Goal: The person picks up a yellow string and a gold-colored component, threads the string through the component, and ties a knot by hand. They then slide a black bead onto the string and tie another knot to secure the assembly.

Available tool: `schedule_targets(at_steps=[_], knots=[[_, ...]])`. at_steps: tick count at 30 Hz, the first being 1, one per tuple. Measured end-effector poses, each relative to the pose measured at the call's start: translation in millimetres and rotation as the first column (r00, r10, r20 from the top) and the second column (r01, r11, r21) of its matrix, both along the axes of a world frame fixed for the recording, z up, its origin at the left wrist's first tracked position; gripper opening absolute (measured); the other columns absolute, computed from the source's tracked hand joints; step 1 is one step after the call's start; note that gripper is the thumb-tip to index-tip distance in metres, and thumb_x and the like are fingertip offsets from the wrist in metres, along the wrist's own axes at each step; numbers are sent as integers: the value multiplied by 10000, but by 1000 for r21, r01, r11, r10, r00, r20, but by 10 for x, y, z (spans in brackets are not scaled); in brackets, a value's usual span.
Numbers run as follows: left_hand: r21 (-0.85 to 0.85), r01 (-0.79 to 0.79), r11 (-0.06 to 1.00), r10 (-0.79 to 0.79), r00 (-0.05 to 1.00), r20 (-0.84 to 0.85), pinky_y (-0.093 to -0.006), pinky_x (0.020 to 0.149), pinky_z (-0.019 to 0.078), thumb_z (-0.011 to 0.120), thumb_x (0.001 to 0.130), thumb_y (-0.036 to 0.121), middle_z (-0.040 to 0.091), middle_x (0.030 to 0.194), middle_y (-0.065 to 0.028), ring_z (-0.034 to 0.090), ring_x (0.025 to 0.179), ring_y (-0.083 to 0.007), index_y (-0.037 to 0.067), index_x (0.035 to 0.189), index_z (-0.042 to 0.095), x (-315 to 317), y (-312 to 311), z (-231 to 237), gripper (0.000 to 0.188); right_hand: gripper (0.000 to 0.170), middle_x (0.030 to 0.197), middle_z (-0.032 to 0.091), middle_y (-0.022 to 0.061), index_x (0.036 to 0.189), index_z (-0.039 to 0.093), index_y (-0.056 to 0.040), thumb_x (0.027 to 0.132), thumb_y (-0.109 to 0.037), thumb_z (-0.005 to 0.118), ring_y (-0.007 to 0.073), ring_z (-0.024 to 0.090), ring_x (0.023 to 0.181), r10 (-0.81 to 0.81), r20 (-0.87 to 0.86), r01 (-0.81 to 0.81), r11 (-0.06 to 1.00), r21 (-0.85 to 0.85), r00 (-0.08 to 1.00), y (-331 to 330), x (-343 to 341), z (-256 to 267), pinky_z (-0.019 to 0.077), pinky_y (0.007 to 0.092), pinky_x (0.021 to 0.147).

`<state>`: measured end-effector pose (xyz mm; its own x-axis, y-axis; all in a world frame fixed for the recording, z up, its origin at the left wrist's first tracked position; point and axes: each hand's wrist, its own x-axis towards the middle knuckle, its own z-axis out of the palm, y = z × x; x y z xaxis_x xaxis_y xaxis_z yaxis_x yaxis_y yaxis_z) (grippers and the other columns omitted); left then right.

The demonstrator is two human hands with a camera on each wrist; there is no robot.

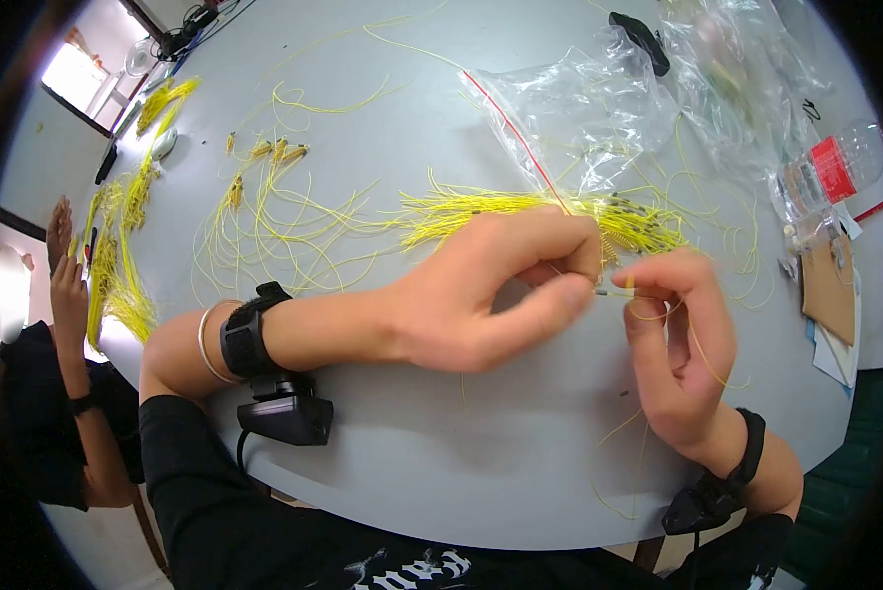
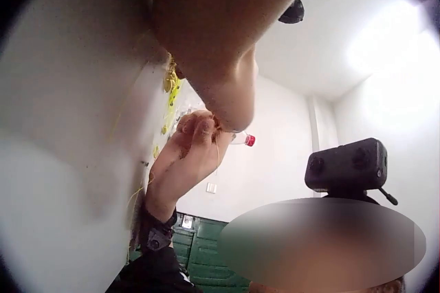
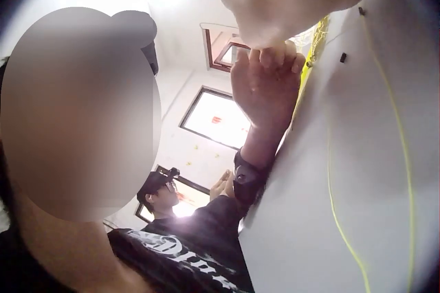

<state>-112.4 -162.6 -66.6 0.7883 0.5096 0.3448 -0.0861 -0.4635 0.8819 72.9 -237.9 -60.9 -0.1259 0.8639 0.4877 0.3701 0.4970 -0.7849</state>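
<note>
In the head view my left hand [image 1: 481,285] reaches across the table, thumb and index finger pinching a thin yellow wire. Close on its right, my right hand [image 1: 682,339] pinches the wire too, fingers bent toward the thumb. A short stretch with a small dark-and-pale piece [image 1: 614,292] shows between the fingertips. Loose wire [image 1: 699,344] trails over the right fingers. Behind both hands lies a bundle of yellow wires [image 1: 441,211] with dark ends. The wrist views show the hands meeting just above the table, their fingertips largely hidden.
Loose yellow wires with gold ends [image 1: 274,152] lie at the back left, with more bundles [image 1: 117,236] beyond. A clear zip bag [image 1: 579,108] and a red-labelled plastic bottle [image 1: 845,167] occupy the back right. Cardboard [image 1: 828,290] sits at the right edge. Another person's hands [image 1: 65,265] show at left.
</note>
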Motion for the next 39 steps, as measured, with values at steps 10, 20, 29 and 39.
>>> schedule_targets(at_steps=[10,20,29,39], knots=[[-55,-160,986,146,969,-199,-227,437,207,619,837,113,378,587,23,285,509,-36,32,734,533,59,-121,77,156,92,691,478,53,820,540,-11,773,57,579,126,455,558,14,130,-11,1000,-21,991,2,67,-30,367,216,475],[-104,-98,990,73,972,-223,-225,423,203,606,819,72,436,577,16,313,494,-21,32,737,537,50,-134,91,115,92,686,473,69,793,530,1,752,78,560,140,441,535,46,138,-60,994,95,989,-25,91,-3,357,230,451],[4,-115,993,113,969,-220,-231,398,184,607,807,50,376,513,47,263,448,-20,42,748,547,41,-147,94,84,116,669,469,63,778,524,-10,722,82,569,140,406,529,47,123,-61,992,109,991,-9,90,-32,305,243,431],[-113,-143,983,114,967,-229,-224,403,194,568,800,31,365,541,45,299,502,-3,39,669,446,17,-157,115,179,74,676,405,23,787,469,-20,811,34,514,60,370,568,-51,34,52,998,-32,998,-25,134,-27,316,206,494]])
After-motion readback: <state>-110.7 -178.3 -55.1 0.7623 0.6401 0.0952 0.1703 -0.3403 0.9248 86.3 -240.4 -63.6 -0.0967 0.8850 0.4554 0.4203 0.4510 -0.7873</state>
